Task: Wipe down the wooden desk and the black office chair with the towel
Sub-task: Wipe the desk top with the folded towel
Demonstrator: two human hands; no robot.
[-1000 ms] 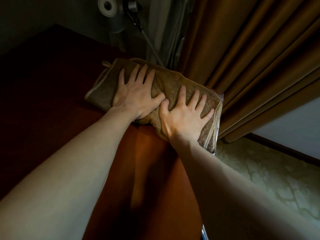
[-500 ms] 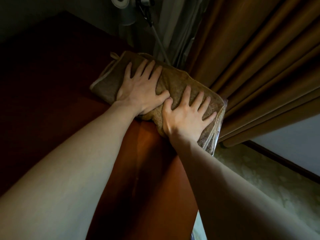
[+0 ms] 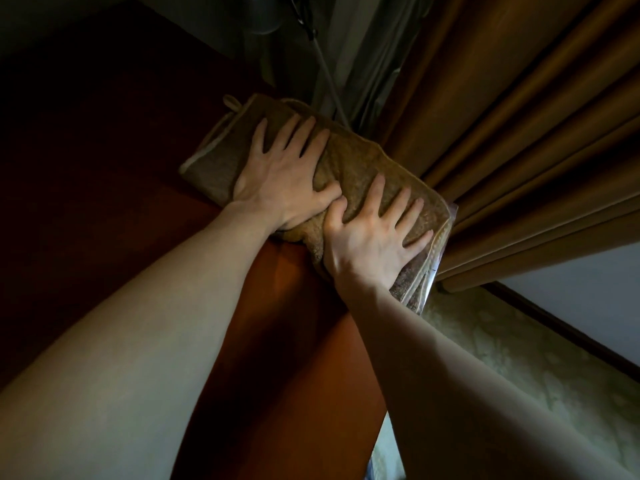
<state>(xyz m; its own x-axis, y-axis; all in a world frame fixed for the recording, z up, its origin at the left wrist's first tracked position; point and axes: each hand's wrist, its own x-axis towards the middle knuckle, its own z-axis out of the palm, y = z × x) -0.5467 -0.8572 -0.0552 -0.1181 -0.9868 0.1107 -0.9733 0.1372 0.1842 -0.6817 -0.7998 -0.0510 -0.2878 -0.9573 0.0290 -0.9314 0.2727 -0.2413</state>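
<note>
Nearest the camera, the left forearm (image 3: 138,358) and the right forearm (image 3: 467,393) were cut off by the lower edge of the view, so nothing above the elbows was shown. Between and beneath them the reddish-brown wooden desk (image 3: 311,341) was seen; its left part was lost in deep shadow, and its surface there could hardly be made out. To the right, below the desk edge, a pale patterned floor (image 3: 519,358) was visible, bordered by a dark skirting board (image 3: 554,327). Farther on, a folded tan terry towel (image 3: 356,168) was laid on the far right corner of the desk, its right end hanging over the edge; a glossy strip along that end could not be identified. The left hand (image 3: 280,181) was pressed flat on the towel's left half and the right hand (image 3: 370,244) on its right half, each with fingers straight and spread, nothing being gripped. The thumbs were placed just beside each other; whether they touched could not be told. A small loop (image 3: 231,102) was seen at the towel's far left corner. Behind, brown pleated curtains (image 3: 519,133) were hung, with grey fabric (image 3: 363,64) beside them, and a grey cylinder (image 3: 263,15) was cropped by the top edge.
</note>
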